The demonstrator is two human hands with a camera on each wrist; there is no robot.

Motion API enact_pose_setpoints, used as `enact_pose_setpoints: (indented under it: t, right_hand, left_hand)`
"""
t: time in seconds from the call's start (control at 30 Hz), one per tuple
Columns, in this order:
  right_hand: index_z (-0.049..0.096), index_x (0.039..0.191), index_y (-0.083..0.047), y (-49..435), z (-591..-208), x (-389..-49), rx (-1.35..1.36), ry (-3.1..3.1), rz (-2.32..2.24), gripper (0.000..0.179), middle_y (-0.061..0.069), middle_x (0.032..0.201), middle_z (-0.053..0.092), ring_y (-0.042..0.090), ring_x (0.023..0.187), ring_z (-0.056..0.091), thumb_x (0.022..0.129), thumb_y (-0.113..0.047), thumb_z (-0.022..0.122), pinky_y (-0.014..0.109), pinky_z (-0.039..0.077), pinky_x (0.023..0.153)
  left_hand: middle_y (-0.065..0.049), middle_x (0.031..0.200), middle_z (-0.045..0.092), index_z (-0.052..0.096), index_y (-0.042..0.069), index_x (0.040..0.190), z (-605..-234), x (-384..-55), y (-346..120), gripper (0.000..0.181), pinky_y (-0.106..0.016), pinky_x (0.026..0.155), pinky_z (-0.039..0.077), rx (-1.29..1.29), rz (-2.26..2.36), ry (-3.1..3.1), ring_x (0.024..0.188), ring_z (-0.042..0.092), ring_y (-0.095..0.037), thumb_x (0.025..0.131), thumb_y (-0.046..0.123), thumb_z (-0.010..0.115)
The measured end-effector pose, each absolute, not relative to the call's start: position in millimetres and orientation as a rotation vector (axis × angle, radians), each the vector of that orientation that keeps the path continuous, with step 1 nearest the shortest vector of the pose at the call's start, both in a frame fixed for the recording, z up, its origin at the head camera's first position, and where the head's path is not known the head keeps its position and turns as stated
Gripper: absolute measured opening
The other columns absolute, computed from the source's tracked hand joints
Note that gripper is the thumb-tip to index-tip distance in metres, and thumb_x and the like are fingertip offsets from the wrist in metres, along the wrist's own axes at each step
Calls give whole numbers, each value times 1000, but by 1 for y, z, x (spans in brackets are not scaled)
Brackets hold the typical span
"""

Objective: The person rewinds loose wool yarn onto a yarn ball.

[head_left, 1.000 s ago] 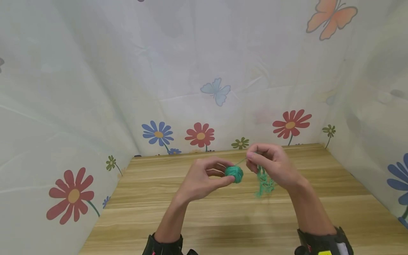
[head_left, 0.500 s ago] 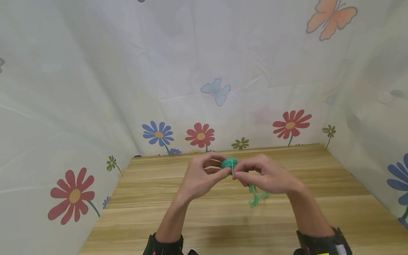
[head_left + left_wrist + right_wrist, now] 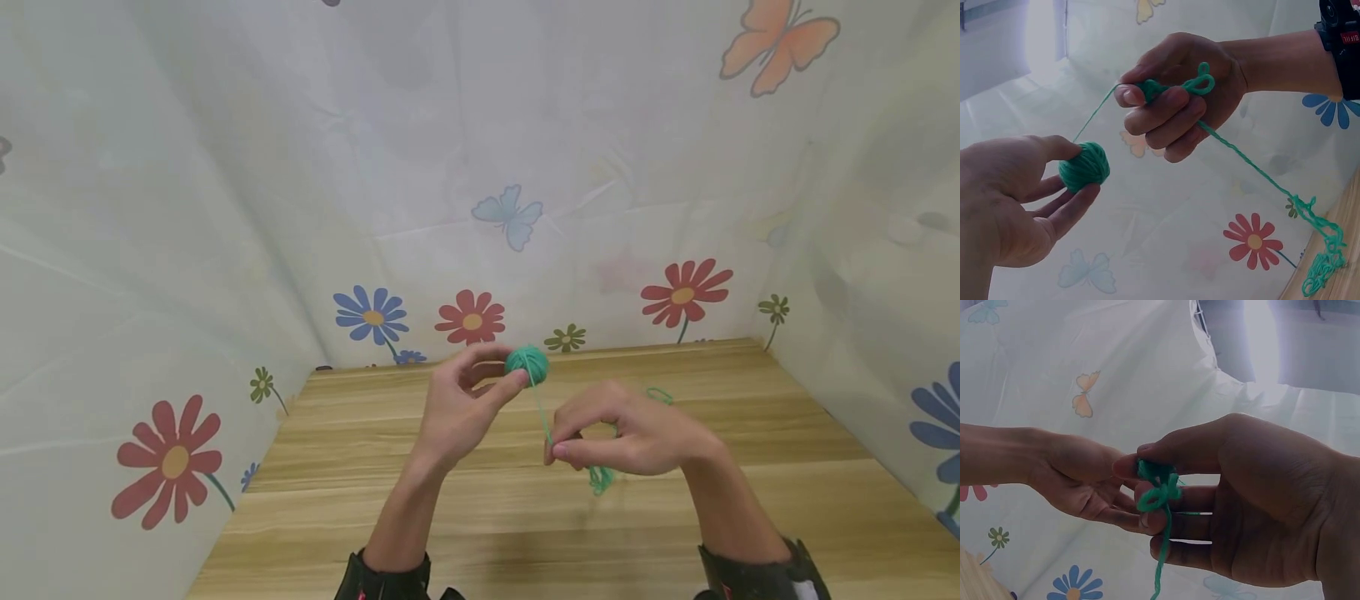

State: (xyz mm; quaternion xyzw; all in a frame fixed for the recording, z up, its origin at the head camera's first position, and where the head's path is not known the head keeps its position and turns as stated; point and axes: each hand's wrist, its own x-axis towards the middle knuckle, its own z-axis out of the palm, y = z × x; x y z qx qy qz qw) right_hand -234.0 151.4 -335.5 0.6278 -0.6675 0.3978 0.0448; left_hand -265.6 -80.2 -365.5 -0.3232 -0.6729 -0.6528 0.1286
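A small ball of green yarn [image 3: 528, 365] is pinched between the thumb and fingers of my left hand [image 3: 463, 412], held up over the table. One taut strand [image 3: 541, 412] runs from it down to my right hand [image 3: 630, 433], whose thumb and forefinger pinch the yarn. In the left wrist view a bunched bit of yarn [image 3: 1200, 82] shows in the right hand's curled fingers. A loose length of it trails down to a tangled clump [image 3: 1322, 272]. In the right wrist view the yarn ball is hidden behind the hands.
The wood-grain table [image 3: 337, 517] lies under both hands. White curtains with flowers and butterflies [image 3: 507, 217] hang behind and at both sides. A loop of loose yarn [image 3: 660, 395] shows beyond the right hand.
My right hand has moved left and down, from right of the ball to below it, drawing the strand round. The ball has risen and shifted left in my left hand.
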Motion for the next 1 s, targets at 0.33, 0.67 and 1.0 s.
enact_pose_setpoints:
  t: [0.33,0.67,1.0]
  right_hand:
    - [76,104,-12,162,-353,-251,1883,-2250,1186,22,3,76,67,6,68,59,100,3,60,24,59,60]
    - [74,96,-17,167,-358,-262,1393,-2470,1252,17,-1,73,63,14,66,59,101,-6,63,27,55,57]
    - [68,90,-10,169,-354,-258,1186,-2340,1451,16,4,70,55,18,56,50,102,-4,61,24,44,47]
  left_hand:
    - [-15,121,67,65,-3,130,-362,-263,-85,35,-41,94,59,-1086,-2028,-1842,109,67,-34,97,5,70]
    - [-20,117,69,66,-5,127,-362,-259,-88,36,-47,90,61,-1349,-1995,-1903,104,67,-35,95,9,74]
    - [-20,114,72,73,-7,119,-362,-257,-82,32,-44,90,62,-1486,-1907,-2068,100,70,-29,87,-9,76]
